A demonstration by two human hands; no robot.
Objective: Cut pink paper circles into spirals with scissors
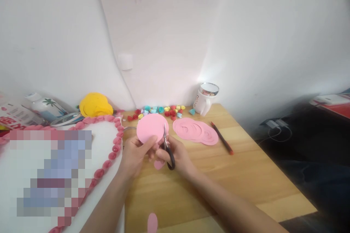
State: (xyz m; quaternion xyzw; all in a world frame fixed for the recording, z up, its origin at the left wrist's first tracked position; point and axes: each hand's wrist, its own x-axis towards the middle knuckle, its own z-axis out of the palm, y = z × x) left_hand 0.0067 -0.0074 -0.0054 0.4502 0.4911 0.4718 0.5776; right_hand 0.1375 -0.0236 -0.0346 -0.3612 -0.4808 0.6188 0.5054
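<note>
- Seen from the wearer's head: two bare hands work together above a wooden desk (246,178).
- The left hand (133,154) has a narrow, pinching grip on the lower edge of a plain pink paper circle (151,127), thumb on top; the circle is held up in front of the person, just above the desk.
- The right hand (179,155) holds black-handled scissors (165,140), its grip wrapped around the handles. The blades point away from the person, over the circle's right side; whether they bite into the paper is too small to tell.
- The step in hand looks like cutting the circle, near its edge. The next move seems to call for a steady left pinch and small snips, turning the paper to meet the blades.
- Just right of the hands, overlapping pink circles with curved lines (209,135) lie flat, a dark pen with red ends (222,139) beside them.
- Pink scraps (152,222) lie nearer the person.
- Behind are small coloured paper pieces (170,112) and a white mug (202,105).
- At left, a white board (106,131) has pink rolled flowers (98,173) along its edge.
</note>
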